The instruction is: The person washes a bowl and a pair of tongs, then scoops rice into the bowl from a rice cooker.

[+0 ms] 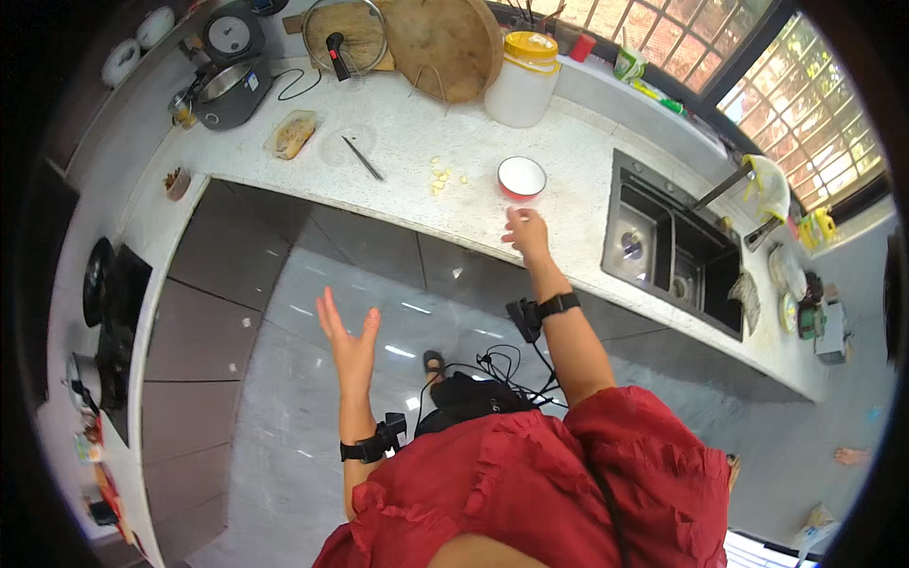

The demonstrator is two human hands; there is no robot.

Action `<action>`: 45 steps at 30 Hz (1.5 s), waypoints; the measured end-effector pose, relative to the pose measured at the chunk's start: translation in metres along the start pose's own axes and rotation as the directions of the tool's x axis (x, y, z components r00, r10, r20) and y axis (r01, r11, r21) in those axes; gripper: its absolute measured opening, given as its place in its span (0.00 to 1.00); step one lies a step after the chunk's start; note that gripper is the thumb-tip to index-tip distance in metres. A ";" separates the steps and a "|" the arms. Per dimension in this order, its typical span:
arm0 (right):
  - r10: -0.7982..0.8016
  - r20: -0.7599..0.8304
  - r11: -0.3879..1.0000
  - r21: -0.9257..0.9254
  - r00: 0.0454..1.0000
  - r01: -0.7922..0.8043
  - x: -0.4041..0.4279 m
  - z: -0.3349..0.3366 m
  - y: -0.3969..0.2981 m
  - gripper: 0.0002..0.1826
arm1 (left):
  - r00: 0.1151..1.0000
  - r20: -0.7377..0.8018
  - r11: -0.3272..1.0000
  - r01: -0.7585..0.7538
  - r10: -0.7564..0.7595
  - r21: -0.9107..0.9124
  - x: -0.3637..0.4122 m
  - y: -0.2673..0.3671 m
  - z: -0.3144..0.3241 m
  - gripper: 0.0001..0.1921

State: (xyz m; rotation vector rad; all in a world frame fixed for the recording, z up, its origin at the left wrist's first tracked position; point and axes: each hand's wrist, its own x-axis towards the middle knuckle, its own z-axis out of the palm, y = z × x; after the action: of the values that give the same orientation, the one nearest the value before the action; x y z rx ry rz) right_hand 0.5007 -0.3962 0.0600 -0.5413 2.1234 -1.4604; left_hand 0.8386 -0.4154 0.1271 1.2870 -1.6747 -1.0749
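Note:
My left hand (351, 348) is raised over the grey floor, fingers apart and holding nothing. My right hand (529, 233) hangs by the counter's front edge, fingers loosely spread with nothing visible in them. Just beyond its fingertips sits a small bowl (522, 176), red outside and white inside, with nothing visible in it. Left of the bowl, several peeled garlic cloves (440, 177) lie loose on the white speckled countertop (412, 128). A pair of dark chopsticks (362, 157) rests farther left. Beside them, a clear plastic container (295, 135) holds brownish food.
A double-basin sink (671, 245) is set into the counter at right. Along the back stand a white bucket with a yellow lid (522, 82), a round wooden board (444, 50), a glass pot lid (344, 32) and a rice cooker (231, 92). A cooktop (128, 312) is at left.

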 end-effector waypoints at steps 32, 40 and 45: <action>0.318 -0.214 0.715 0.694 0.924 -0.085 0.080 -0.032 0.010 0.18 | 0.831 0.555 0.964 0.111 0.042 -0.240 0.203 0.002 0.055 0.34; 0.154 -0.402 0.846 0.526 0.903 0.090 0.018 -0.139 -0.014 0.28 | 0.568 0.792 0.961 0.011 0.223 -0.278 0.172 0.062 0.183 0.34; -0.060 -0.522 0.964 0.191 0.851 0.185 0.006 -0.220 -0.009 0.33 | 0.383 0.836 0.920 -0.176 0.393 -0.351 0.122 0.116 0.296 0.32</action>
State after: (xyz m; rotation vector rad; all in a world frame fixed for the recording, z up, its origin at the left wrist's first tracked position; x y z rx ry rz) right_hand 0.3630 -0.2402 0.1328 -0.2108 2.2804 -2.0856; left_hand 0.5019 -0.4672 0.1355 0.1248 -2.3285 -1.8287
